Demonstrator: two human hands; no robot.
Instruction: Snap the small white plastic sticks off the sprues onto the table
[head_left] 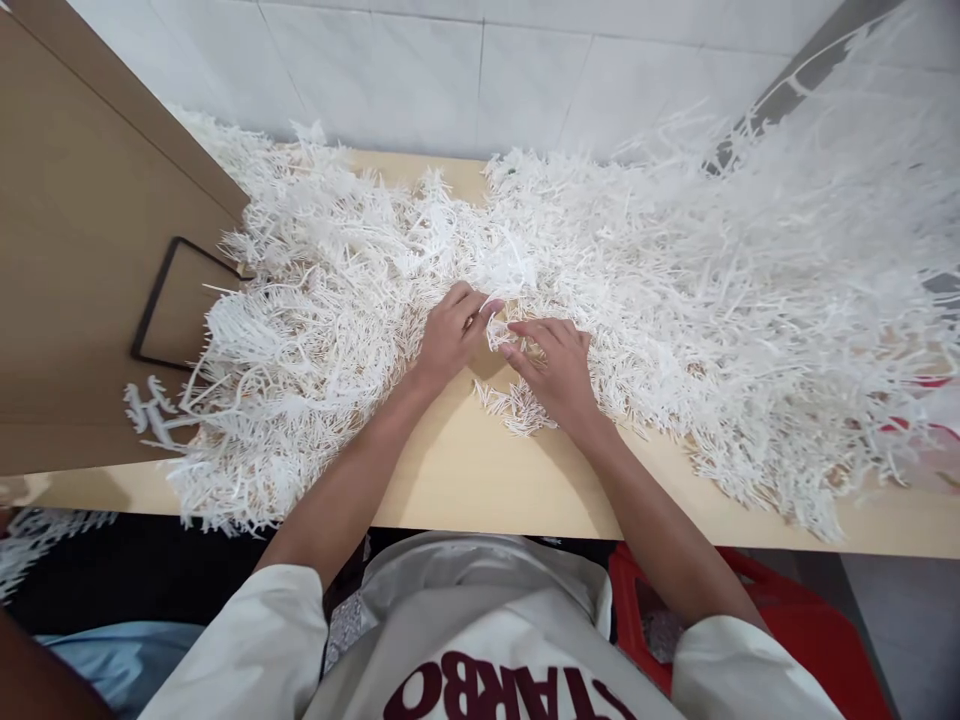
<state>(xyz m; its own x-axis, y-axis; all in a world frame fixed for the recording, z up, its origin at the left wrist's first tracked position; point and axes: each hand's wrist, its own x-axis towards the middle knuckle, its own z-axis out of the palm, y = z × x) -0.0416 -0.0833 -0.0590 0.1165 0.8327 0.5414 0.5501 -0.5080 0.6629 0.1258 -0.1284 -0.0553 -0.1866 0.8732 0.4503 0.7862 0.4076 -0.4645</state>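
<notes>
A big heap of white plastic strips and comb-like sprue pieces (637,270) covers the light wooden table (465,480). My left hand (450,335) and my right hand (551,370) meet at the heap's near edge. Both pinch one small white plastic piece (496,328) between their fingertips. A little tuft of the same white pieces (517,410) lies on the table just under my right hand.
A brown board with a black rectangular frame (161,300) leans at the left. A white tiled wall (450,70) runs behind the table. A red plastic crate (795,630) stands on the floor at lower right, below the table's front edge.
</notes>
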